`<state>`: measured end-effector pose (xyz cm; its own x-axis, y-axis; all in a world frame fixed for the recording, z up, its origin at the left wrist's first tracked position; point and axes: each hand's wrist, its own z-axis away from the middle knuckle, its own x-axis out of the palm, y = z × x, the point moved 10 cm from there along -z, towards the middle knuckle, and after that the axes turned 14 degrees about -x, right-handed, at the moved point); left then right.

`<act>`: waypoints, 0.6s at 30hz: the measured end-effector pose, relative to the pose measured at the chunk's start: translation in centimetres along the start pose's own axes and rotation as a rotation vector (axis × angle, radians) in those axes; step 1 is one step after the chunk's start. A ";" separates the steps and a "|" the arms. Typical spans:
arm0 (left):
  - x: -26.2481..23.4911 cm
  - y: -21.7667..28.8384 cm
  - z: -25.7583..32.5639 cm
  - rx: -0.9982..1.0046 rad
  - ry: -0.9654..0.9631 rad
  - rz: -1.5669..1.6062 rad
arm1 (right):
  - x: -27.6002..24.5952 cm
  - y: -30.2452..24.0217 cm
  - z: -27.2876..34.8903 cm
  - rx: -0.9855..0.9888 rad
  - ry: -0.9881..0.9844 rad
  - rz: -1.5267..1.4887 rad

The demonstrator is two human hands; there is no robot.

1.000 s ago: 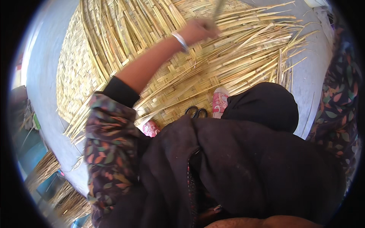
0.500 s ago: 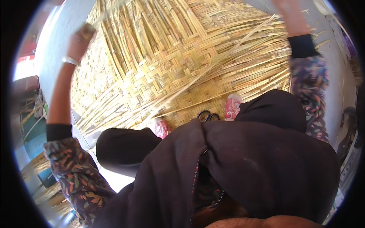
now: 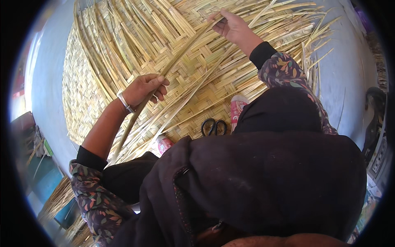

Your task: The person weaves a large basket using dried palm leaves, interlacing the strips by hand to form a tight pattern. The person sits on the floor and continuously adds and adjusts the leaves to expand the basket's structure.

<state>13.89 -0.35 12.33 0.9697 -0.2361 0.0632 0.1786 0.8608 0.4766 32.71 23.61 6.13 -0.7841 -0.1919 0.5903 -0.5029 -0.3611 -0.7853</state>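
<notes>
A long, flat greenish-tan reed strip [image 3: 181, 52] runs slantwise from lower left to upper right above a half-woven reed mat [image 3: 193, 59]. Toward its lower part, my left hand [image 3: 147, 88] pinches the strip between thumb and fingers; a silvery band circles that wrist. My right hand [image 3: 231, 26] is closed on the strip's upper stretch, farther out over the mat. Loose unwoven reeds [image 3: 123, 37] stick out along the mat's far side, and more fan out to the right. Another pale strip lies across the weave below my hands.
Black-handled scissors [image 3: 214, 127] lie on the mat's near edge between my two pink shoes [image 3: 237, 108]. Grey floor [image 3: 341, 74] borders the mat. Bundles of dry reeds [image 3: 57, 197] and a teal surface are at the lower left.
Both hands have come inward from wide apart at the left and right. The reed strip now shows clearly, stretched between them over the mat.
</notes>
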 end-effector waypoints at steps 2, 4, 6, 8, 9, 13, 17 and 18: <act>-0.1 0.8 0.3 -0.014 0.124 -0.189 | 0.4 0.7 0.3 0.023 0.017 -0.019; -1.0 2.2 0.8 0.077 0.436 -0.528 | 0.6 2.7 1.8 0.189 0.011 0.070; -0.5 4.1 1.5 0.232 0.739 -1.053 | 1.6 3.8 4.1 0.341 0.054 0.144; 0.2 4.7 1.9 0.215 0.876 -1.319 | 4.0 3.9 4.7 0.314 -0.044 0.152; 0.1 4.9 2.3 0.274 0.873 -1.165 | 4.7 3.9 4.8 0.300 -0.088 0.159; -2.2 3.7 2.5 0.293 0.807 -0.696 | 5.5 3.9 4.0 0.265 -0.170 0.138; -2.3 3.9 2.3 0.326 0.805 -0.699 | 4.9 4.3 4.7 0.271 -0.114 0.202; -1.9 4.3 2.7 0.351 0.842 -0.756 | 4.7 4.6 4.7 0.279 -0.097 0.247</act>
<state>12.41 2.56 16.63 0.4654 -0.1479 -0.8727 0.8254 0.4285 0.3675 28.46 16.73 6.14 -0.8246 -0.3849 0.4146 -0.1741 -0.5247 -0.8333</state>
